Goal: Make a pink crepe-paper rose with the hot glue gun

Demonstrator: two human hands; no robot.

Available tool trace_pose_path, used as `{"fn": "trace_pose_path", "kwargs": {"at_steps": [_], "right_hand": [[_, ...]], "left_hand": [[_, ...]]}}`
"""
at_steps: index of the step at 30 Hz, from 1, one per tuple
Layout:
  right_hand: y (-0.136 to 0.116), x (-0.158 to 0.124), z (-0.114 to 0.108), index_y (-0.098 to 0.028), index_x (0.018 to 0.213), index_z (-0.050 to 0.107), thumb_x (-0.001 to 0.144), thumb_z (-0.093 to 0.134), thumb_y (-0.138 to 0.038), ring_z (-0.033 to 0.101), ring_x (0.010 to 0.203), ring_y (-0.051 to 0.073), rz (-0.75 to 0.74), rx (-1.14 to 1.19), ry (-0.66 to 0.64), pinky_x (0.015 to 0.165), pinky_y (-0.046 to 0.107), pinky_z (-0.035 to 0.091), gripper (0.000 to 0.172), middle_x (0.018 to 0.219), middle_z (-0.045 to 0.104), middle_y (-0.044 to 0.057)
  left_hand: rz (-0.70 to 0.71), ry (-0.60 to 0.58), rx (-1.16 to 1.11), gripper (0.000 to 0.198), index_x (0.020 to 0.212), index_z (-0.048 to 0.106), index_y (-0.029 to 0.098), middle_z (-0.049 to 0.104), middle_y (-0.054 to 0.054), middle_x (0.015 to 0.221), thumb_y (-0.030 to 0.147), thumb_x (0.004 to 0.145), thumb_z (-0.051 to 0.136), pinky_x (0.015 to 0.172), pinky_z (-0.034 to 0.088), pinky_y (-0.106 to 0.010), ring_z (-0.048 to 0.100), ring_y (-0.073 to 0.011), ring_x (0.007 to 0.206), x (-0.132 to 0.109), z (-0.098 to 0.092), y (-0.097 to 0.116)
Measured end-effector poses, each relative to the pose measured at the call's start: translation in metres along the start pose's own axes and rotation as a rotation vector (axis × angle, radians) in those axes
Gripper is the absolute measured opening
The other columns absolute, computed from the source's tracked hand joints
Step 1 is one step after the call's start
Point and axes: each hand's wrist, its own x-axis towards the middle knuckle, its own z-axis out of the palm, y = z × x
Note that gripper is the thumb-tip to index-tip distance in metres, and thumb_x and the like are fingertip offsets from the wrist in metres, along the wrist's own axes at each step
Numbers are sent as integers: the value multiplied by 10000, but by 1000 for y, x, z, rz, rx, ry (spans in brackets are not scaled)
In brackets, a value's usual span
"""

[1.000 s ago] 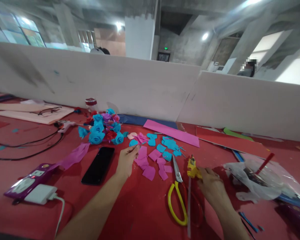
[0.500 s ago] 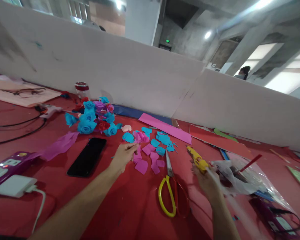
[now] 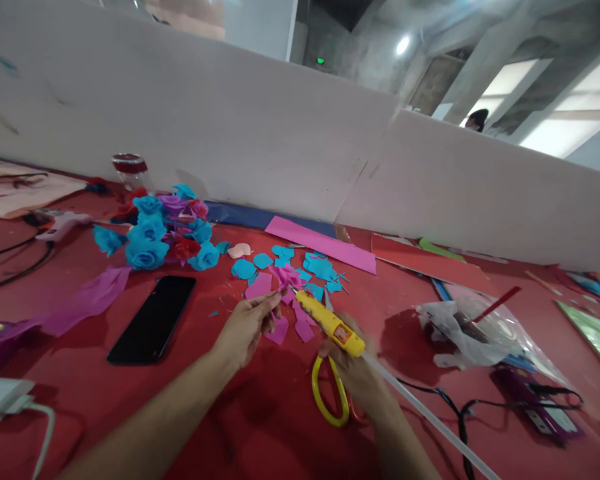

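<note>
Between its fingertips my left hand (image 3: 245,327) pinches a pink paper flower (image 3: 285,275). My right hand (image 3: 353,360) is wrapped round a yellow glue gun (image 3: 330,323), whose nozzle is at the flower; I cannot tell whether it touches. A long clear glue stick (image 3: 430,415) runs out of the back of the gun. Below the right hand lie scissors (image 3: 316,393) with one yellow and one red handle, partly hidden. Pink petals (image 3: 279,330) and blue petals (image 3: 321,268) are scattered around and beyond the flower.
Finished paper flowers (image 3: 147,250) are heaped at the left, near a black phone (image 3: 153,320). A second glue gun (image 3: 63,225) lies farther left. Pink paper strip (image 3: 323,245) rests by the white partition (image 3: 230,127). A plastic bag (image 3: 455,333) and a power strip (image 3: 540,407) are at right.
My right hand has brought the glue gun leftward, over the scissors, to the pink flower. The left hand still pinches the flower. The camera view has shifted slightly.
</note>
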Motion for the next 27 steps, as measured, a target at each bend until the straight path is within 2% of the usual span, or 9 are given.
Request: {"fn": "trace_pose_path", "kwargs": {"at_steps": [5, 8, 16, 21, 27], "right_hand": [[2, -3, 0, -213, 799, 563, 760, 587, -212, 552, 519, 124, 12, 42, -39, 478, 213, 414, 46, 641, 591, -21], [3, -2, 0, -217, 788, 542, 778, 569, -192, 577, 557, 142, -17, -8, -74, 523, 225, 422, 38, 617, 613, -18], [3, -2, -1, -229, 759, 501, 763, 569, -164, 575, 558, 162, -18, -58, -85, 545, 252, 407, 94, 590, 635, -17], [-3, -2, 0, -231, 723, 505, 801, 533, -216, 586, 503, 163, 54, 44, -59, 482, 249, 399, 84, 576, 623, -7], [-4, -2, 0, -229, 715, 497, 756, 580, -221, 608, 512, 148, 77, 84, -64, 473, 224, 418, 93, 606, 607, -21]], "left_hand": [[-24, -1, -41, 261, 745, 708, 138, 570, 8, 599, 357, 611, 754, 451, 340, -187, 447, -53, 475, -2, 2, 1], [-41, -10, -50, 255, 790, 717, 141, 583, 3, 621, 329, 622, 754, 454, 340, -184, 451, -51, 485, -4, 4, 1], [-67, -35, -45, 198, 766, 702, 143, 574, 12, 614, 295, 647, 742, 467, 339, -187, 458, -53, 495, -5, 6, -2], [-65, -38, -52, 182, 746, 693, 149, 574, 12, 617, 298, 652, 739, 471, 338, -189, 459, -58, 502, -5, 5, 0], [-71, -44, -48, 162, 730, 693, 157, 569, 21, 604, 286, 643, 737, 461, 322, -187, 437, -54, 485, -5, 4, -1]]}}
